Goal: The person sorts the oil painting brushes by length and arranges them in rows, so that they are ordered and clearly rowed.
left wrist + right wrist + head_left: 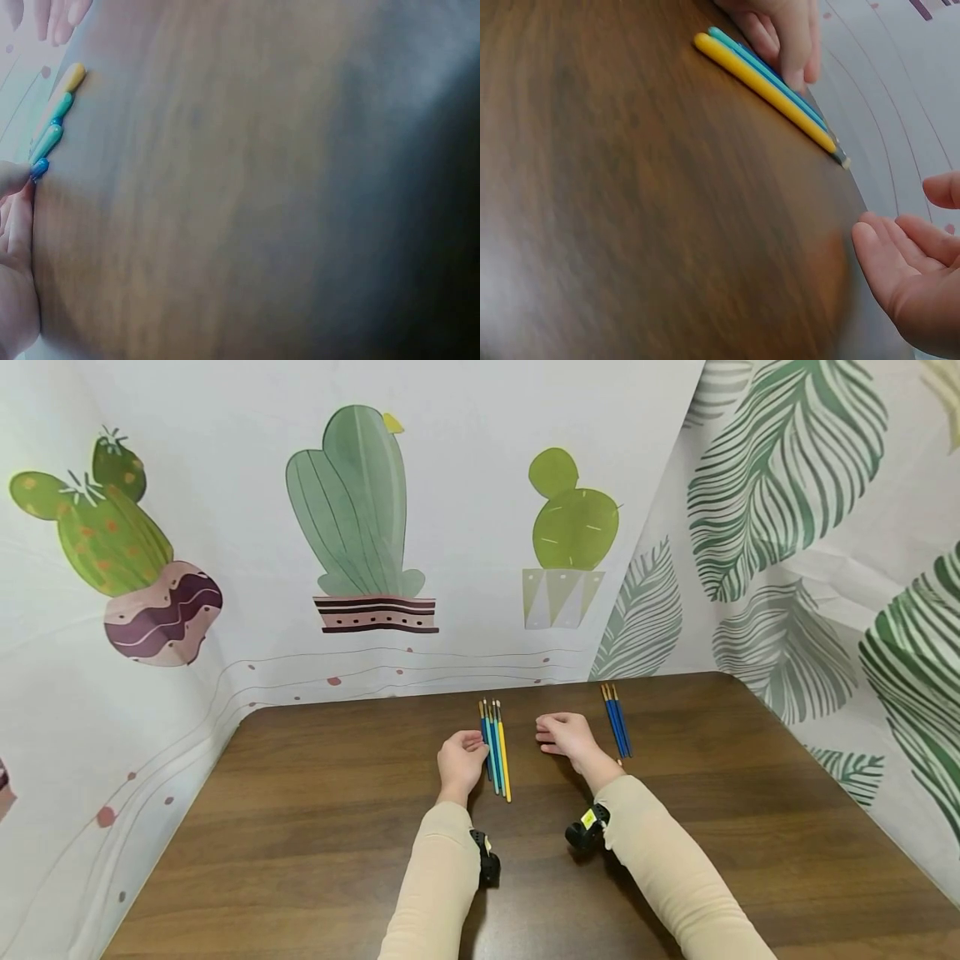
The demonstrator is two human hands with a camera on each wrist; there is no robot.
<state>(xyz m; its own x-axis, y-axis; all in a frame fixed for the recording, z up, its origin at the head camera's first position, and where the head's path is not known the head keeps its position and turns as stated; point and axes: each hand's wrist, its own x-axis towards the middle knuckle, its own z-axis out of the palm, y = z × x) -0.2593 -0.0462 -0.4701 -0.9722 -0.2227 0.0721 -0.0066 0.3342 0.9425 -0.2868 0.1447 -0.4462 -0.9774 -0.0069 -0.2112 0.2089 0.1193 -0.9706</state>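
Several paintbrushes (497, 760) lie side by side near the table's middle, bristles toward the wall. Their handles are dark blue, teal and yellow, the yellow-handled brush (765, 88) at the right end. My left hand (461, 762) is at the left side of this row, its thumb touching the dark blue brush (40, 169) at that end. To the right of the row, my right hand (568, 739) hovers with relaxed fingers and holds nothing. The right wrist view shows a gap between its thumb and fingers (885, 251).
Beyond my right hand, a separate group of blue-handled paintbrushes (617, 720) lies near the back edge of the brown wooden table (322, 810). A cloth (480, 527) printed with cacti and leaves hangs behind the table. Each wrist wears a black camera (587, 828).
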